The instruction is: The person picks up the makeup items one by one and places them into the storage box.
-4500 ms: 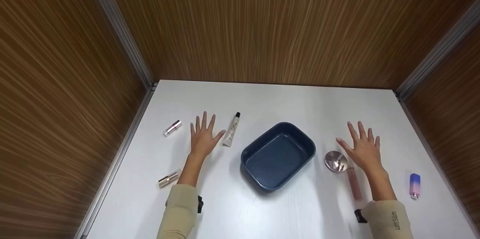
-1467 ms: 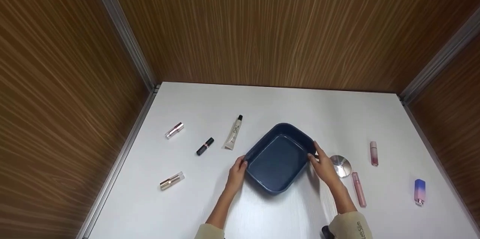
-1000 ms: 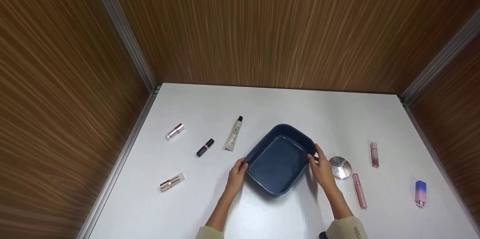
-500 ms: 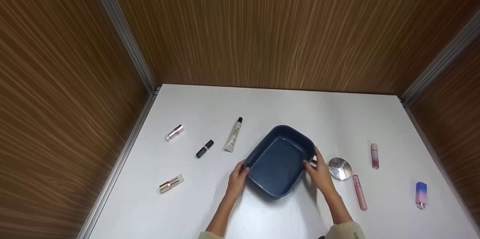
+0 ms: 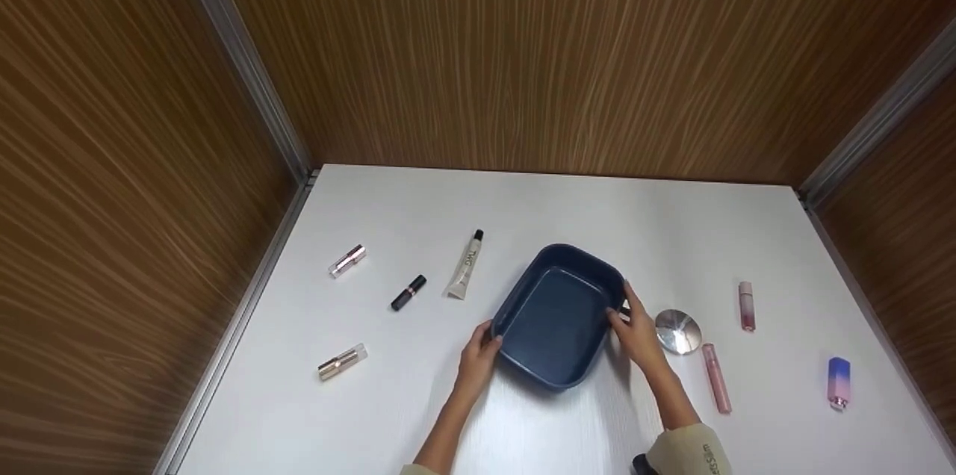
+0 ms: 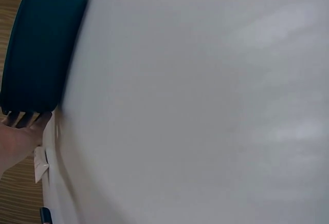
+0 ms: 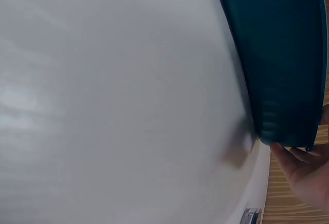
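A dark blue rectangular bin (image 5: 556, 322) with rounded corners and nothing in it stands at the middle of the white table, set at a slant. At its left corner my left hand (image 5: 476, 367) grips the rim, thumb on top. My right hand (image 5: 640, 339) holds the opposite side, its thumb over the rim and fingers against the outer wall. The left wrist view has the bin's side wall (image 6: 43, 49) with my left fingers at its end. In the right wrist view, my right fingertips meet the lower end of the wall (image 7: 282, 54).
Left of the bin lie a squeeze tube (image 5: 464, 266), a black lipstick (image 5: 408, 293) and two lipsticks with clear ends (image 5: 347, 261). To the right are a round silver compact (image 5: 678, 331), a pink tube (image 5: 717, 378), a lip gloss (image 5: 747, 306) and a blue-pink lipstick (image 5: 838, 383). Wood panels enclose the table.
Both hands, earlier spread above the table on either side, have come in and taken hold of the bin. Over the last half second the bin has turned slightly counterclockwise.
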